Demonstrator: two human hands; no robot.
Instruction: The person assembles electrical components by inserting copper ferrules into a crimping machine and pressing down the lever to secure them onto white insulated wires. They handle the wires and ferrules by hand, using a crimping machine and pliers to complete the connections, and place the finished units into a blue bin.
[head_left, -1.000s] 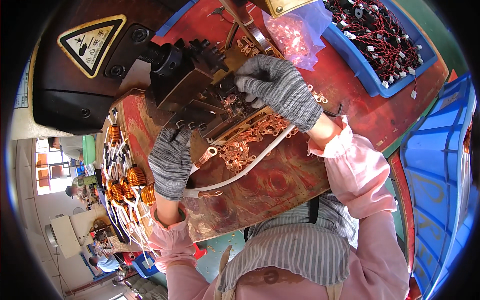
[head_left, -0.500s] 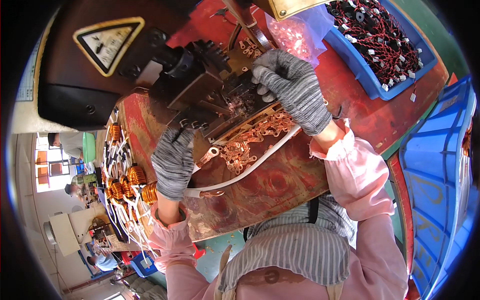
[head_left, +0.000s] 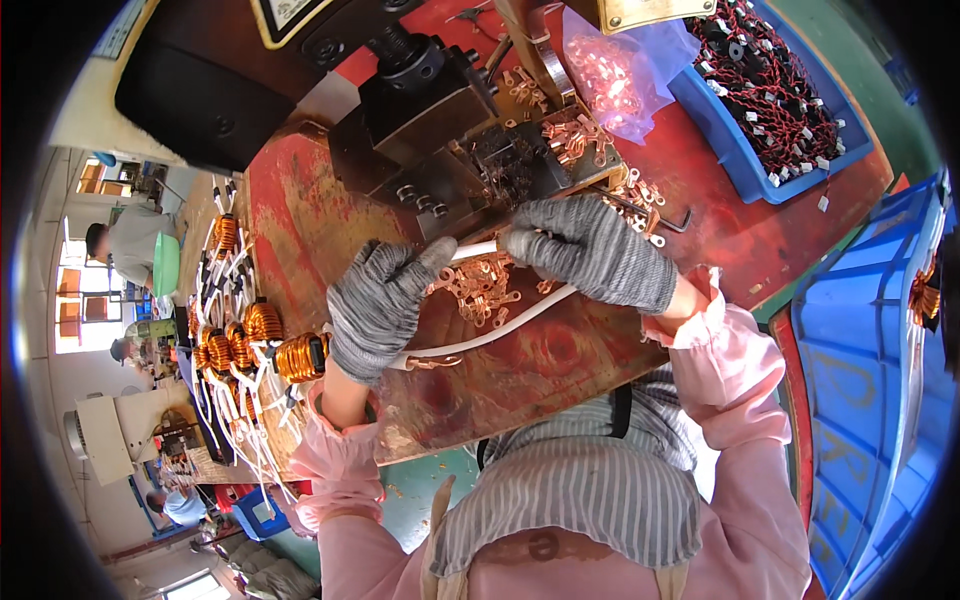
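My left hand (head_left: 378,312), in a grey knit glove, closes thumb and fingers round a short white cable (head_left: 473,250). The cable's far end runs to my right hand (head_left: 592,253), gloved alike, whose fingertips pinch it where a bit of copper shows. Whether a lug sits on that end is hidden by the fingers. Below, a second white cable (head_left: 500,335) curves between the hands, and a bare copper strand end (head_left: 432,362) pokes out beside the left wrist. A copper-wound coil (head_left: 300,357) touches the left wrist. Loose copper lugs (head_left: 478,290) lie under the hands.
A dark press (head_left: 420,125) stands just beyond the hands, with copper lugs (head_left: 580,138) on its bed. An L-shaped hex key (head_left: 676,222) lies right. Further right are a bag of lugs (head_left: 606,78), a blue tray of red-black wires (head_left: 735,165) and a blue crate (head_left: 865,370). Several coils (head_left: 225,350) are left.
My right hand has come back from the press bed to the cable end in front. My left hand has drawn away from the press, and the view has shifted slightly.
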